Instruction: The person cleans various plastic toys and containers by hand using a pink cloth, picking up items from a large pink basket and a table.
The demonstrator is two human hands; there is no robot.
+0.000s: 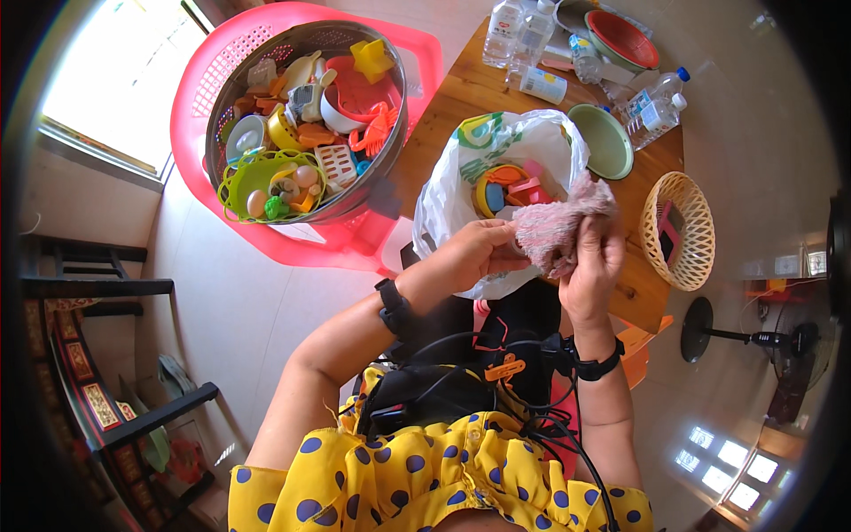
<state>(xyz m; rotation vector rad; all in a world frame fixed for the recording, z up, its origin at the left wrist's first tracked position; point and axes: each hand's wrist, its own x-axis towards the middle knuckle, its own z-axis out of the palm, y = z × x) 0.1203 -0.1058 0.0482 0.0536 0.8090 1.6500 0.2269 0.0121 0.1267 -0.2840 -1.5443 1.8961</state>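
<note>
A crumpled pink-and-white cloth [560, 232] is bunched up in my right hand [592, 266], whose fingers and thumb close on it. At the cloth's left edge, my left hand [483, 253] has its fingers pinched together; what they grip is hidden by the fingers and the cloth. Both hands are over the near side of a white plastic bag [443, 191] with green print. Inside its mouth lie small plastic toys: a yellow ring-like piece [483, 191], a pink piece [530, 191] and some blue and orange ones.
A pink plastic chair [199, 97] at the left bears a large round metal tub [399, 84] full of toys. The wooden table [452, 89] carries plastic bottles [534, 35], a green bowl [603, 133] and a woven basket [700, 191]. Black cables [554, 434] hang at my waist.
</note>
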